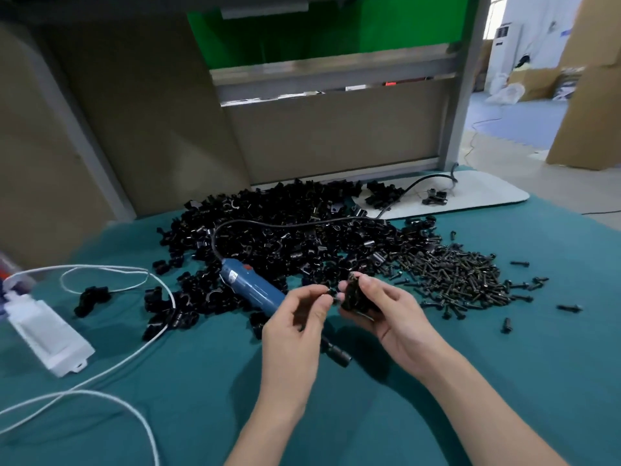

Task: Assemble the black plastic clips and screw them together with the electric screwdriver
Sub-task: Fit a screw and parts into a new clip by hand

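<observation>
Black clip (355, 290) gripped by right hand (389, 314), small part (331, 292) pinched by left hand (297, 319), teal cloth (487, 364), cardboard (141, 112) behind

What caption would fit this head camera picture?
Right hand holds black clip, left hand pinches small part, screwdriver lying nearby.

L hand (295, 317) + R hand (389, 311): bare; forearms (275, 415) bare to frame edge.
</observation>
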A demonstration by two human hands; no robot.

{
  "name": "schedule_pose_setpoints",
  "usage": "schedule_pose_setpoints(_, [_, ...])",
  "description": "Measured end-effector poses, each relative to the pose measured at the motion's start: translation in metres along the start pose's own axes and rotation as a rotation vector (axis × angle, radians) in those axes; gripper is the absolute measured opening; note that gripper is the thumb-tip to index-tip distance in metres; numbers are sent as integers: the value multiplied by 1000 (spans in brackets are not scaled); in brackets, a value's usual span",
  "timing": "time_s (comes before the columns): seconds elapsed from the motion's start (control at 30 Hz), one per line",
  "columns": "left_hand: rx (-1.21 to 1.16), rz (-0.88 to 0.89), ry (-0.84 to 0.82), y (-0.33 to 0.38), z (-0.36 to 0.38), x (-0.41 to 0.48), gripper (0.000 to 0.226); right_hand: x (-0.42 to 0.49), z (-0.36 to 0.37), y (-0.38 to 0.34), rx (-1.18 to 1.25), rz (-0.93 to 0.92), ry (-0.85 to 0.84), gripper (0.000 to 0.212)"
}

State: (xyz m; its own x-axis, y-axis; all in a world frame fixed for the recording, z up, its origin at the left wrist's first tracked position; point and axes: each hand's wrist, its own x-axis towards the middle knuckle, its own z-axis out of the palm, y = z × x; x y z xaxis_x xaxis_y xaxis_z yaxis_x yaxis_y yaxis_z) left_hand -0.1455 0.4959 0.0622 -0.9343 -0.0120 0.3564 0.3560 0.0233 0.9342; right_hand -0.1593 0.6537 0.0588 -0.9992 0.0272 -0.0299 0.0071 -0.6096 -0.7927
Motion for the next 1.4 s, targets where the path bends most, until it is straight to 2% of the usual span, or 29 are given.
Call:
schedule_pose_setpoints(0.07, [-6,-23,-42,-2,1,0,13,0,1,2,-70,-3,3,39])
schedule_pose_setpoints(0.2, [54,-31,-112,-11,-1,2,11,-2,4,5,-137,1,-29,28])
schedule_pose_setpoints(0.6, [180,-46,-141,-19,-5,4,2,-4,7,5,-169,21,-45,21])
schedule_pose_setpoints(0.73, [376,-29,-107,-23,-7,5,35,-4,7,8,-203,17,-70,25])
schedule_pose_setpoints(0.8, [428,-7,-117,-24,-8,5,40,-4,7,8,-207,15,-75,27])
schedule_pose_setpoints(1.03, [350,-34,-151,-22,-5,5,11,-4,5,7,-196,11,-78,29])
schedule_pose_setpoints(1.23, [438,7,-126,-21,-8,5,42,-5,7,8,-241,25,-97,32])
schedule_pose_setpoints(1.3, [461,56,-126,-20,-7,3,40,-5,6,8,-240,26,-97,33])
schedule_pose_setpoints(1.4, [469,95,-156,-19,-5,3,22,-4,5,7,-226,16,-87,30])
